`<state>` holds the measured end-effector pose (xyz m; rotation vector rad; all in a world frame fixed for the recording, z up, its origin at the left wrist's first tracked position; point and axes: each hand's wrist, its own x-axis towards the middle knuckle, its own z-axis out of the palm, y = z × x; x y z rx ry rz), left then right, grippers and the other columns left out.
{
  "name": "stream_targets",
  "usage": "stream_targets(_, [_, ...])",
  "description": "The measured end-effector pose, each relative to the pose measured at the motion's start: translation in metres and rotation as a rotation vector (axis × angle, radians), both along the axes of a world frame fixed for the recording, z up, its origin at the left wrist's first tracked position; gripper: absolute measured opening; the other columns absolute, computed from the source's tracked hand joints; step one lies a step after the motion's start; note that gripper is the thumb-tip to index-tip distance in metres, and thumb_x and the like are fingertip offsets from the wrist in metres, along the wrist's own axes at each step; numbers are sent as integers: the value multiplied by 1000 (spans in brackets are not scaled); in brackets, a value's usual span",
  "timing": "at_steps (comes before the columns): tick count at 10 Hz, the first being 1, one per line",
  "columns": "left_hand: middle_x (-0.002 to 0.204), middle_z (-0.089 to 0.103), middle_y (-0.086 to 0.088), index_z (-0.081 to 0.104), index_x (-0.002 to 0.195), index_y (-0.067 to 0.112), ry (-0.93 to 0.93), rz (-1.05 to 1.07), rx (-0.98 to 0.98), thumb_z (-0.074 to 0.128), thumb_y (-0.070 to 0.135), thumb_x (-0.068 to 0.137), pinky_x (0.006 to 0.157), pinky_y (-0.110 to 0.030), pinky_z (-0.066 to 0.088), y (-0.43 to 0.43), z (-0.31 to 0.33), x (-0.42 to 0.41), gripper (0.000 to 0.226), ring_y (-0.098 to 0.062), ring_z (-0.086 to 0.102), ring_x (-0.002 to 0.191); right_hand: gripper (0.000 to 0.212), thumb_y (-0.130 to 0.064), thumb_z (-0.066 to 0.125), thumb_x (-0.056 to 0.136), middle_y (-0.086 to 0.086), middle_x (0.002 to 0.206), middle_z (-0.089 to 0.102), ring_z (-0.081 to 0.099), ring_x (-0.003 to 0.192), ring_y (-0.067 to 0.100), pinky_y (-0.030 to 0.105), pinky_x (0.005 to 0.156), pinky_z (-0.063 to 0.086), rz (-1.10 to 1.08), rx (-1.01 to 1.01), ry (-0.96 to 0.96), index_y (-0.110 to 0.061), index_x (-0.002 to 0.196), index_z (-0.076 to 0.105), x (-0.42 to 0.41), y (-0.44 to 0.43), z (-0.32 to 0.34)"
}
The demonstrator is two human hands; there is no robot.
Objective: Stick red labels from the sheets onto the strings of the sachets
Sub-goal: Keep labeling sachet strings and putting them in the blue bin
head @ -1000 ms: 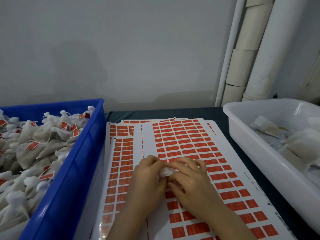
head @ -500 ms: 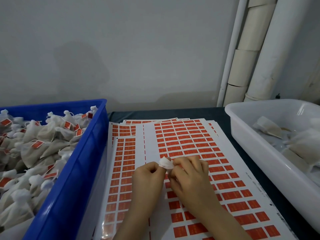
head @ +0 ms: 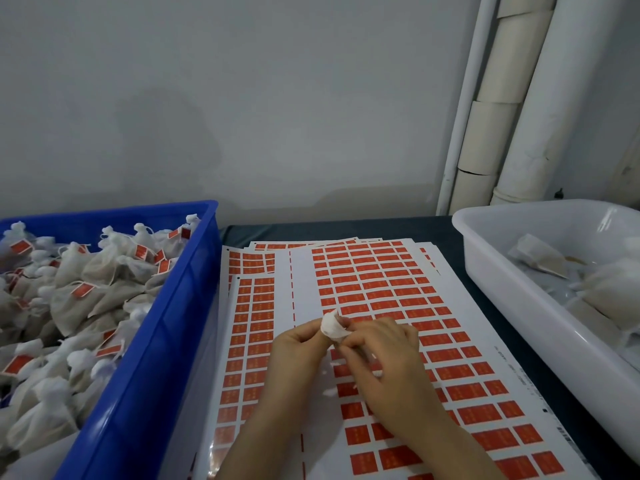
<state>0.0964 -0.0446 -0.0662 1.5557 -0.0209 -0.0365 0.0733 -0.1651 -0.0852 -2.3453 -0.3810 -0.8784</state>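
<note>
Overlapping white sheets of red labels [head: 374,289] cover the dark table in front of me. Above the top sheet, my left hand [head: 298,351] and my right hand [head: 381,362] meet, fingers curled together around a small white sachet [head: 331,326]. Only the sachet's gathered top shows between the fingertips; its body and string are hidden by the hands. I cannot tell whether a label is on it.
A blue crate [head: 145,358] at the left is heaped with white sachets carrying red labels [head: 83,289]. At the right stands a white tub [head: 512,306] holding several sachets without labels. A grey wall and white pipes [head: 540,109] rise behind the table.
Both hands have lifted slightly off the sheet and tilted the sachet upward, so more of its white top shows between the fingertips. The view has shifted a little.
</note>
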Motion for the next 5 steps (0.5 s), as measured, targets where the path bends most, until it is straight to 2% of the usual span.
stream_targets(1, [79,74,13,75,80,32,-25,-29,22,60,46,68,53,-6,47,1,-3,2,24,3,66,79,10,-41,43,91,-36,86,46,52,82,-2,3,64,39,54,177,247,-44,82,47,-5,0,3])
stream_targets(2, [77,74,13,74,69,36,-52,-87,38,61,42,68,55,-3,46,2,-2,2,15,3,67,77,8,-50,32,82,-23,91,47,54,80,0,-2,68,40,66,220,315,-47,83,39,-3,-3,-2])
stream_targets(3, [70,72,16,73,60,39,-88,-131,101,63,40,67,54,-1,44,6,-1,3,13,6,66,72,7,-45,36,85,-20,86,52,55,76,5,4,59,44,36,132,252,-47,83,43,-3,-5,5])
stream_targets(4, [64,70,19,71,55,46,-112,-168,160,66,33,74,52,-1,43,10,1,4,24,8,64,68,8,-24,58,82,-16,78,61,56,65,8,2,64,36,-10,61,55,-24,83,66,-3,-14,14])
stream_targets(5, [66,70,20,70,54,46,-66,-237,245,70,27,77,53,-3,44,10,-1,6,29,7,65,70,19,-3,53,79,-5,80,65,59,77,11,13,72,42,115,150,110,-11,80,71,-3,-21,18])
